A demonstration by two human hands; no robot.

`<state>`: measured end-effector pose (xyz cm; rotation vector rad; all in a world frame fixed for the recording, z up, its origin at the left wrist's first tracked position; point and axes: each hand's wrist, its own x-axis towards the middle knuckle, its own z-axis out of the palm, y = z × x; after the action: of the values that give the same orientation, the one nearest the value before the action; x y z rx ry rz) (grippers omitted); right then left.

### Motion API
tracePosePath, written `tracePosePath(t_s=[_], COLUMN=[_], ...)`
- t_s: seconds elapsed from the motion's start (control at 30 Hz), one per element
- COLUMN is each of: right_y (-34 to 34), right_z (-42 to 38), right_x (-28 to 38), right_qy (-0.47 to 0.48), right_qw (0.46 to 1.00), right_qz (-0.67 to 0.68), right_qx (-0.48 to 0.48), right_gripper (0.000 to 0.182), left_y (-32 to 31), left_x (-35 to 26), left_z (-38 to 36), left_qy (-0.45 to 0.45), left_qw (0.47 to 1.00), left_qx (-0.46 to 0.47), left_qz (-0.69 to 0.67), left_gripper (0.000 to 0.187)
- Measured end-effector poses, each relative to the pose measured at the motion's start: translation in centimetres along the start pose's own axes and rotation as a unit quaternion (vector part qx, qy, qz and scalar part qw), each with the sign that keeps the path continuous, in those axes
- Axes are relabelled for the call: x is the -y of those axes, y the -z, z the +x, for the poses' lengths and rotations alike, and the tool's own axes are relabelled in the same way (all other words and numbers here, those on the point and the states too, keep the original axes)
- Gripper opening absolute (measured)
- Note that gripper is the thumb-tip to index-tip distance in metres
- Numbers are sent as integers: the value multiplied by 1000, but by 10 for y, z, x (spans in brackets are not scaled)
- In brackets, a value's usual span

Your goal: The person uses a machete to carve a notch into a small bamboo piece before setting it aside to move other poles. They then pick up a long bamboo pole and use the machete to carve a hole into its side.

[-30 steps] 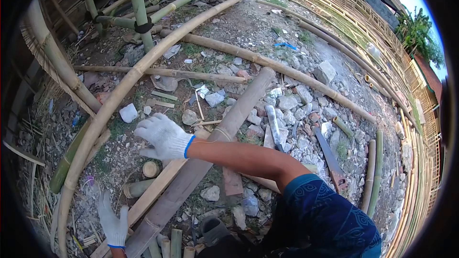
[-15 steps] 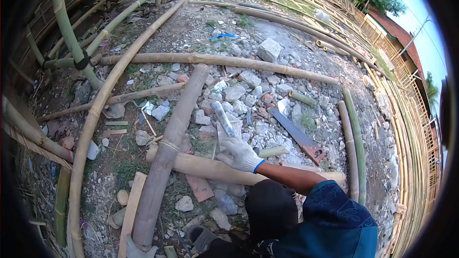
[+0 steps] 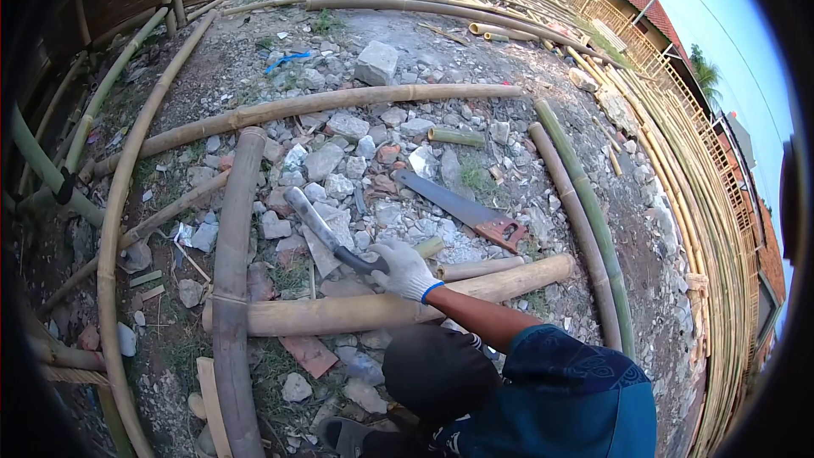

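My right hand (image 3: 402,271), in a white glove with a blue cuff, is closed on the dark curved handle of a long tool with a grey blade (image 3: 312,215). The blade points up and left over the rubble. Just below the hand lies a thick pale bamboo pole (image 3: 326,315). A grey-brown bamboo pole (image 3: 231,280) crosses over its left end. The handsaw (image 3: 462,208) with a reddish-brown handle rests on the stones, up and right of my hand. My left hand is out of view.
Long bamboo poles (image 3: 339,100) frame the rubble. A green pole (image 3: 585,195) lies at the right beside a brown one. Stacked poles (image 3: 678,203) run along the far right. A large stone block (image 3: 376,63) sits behind. A flat red brick (image 3: 308,354) lies near my knee.
The view has swung, so the scene sits further left. My left hand, at the bottom left before, has left the view. The tool's dark handle now shows in my right hand.
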<state>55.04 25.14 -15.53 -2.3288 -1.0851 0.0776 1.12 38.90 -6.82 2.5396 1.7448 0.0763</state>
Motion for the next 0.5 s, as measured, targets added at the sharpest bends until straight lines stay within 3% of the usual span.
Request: tracePosePath(t_s=[0.1,0.17,0.2,0.27,0.33,0.4,0.5], right_y=[-7,-6,-10,-20,-15,-7,-33], right_z=[3,2,2,3,6,7,22], right_x=[-13,-12,-17,-29,-25,-12,-5], right_qy=[-43,-46,-37,-45,-92,44,57], right_qw=[999,998,998,998,993,991,967], right_qz=[-27,-52,-57,-49,-14,-78,-164], right_qx=[7,1,-1,-5,73,102,187], right_gripper=[51,52,51,53,58,62,68], left_y=[-9,4,-29,-32,-28,-23,-17], left_x=[0,-18,3,-4,-12,-20,-28], left_z=[3,13,3,10,17,24,37], left_qy=[-49,-6,43,58,66,63,94], left_qw=[997,1000,996,995,994,993,991], left_qx=[-52,0,-9,7,27,30,66], left_qz=[9,-12,-71,-75,-87,-91,-62], left_gripper=[107,106,119,115,115,113,111])
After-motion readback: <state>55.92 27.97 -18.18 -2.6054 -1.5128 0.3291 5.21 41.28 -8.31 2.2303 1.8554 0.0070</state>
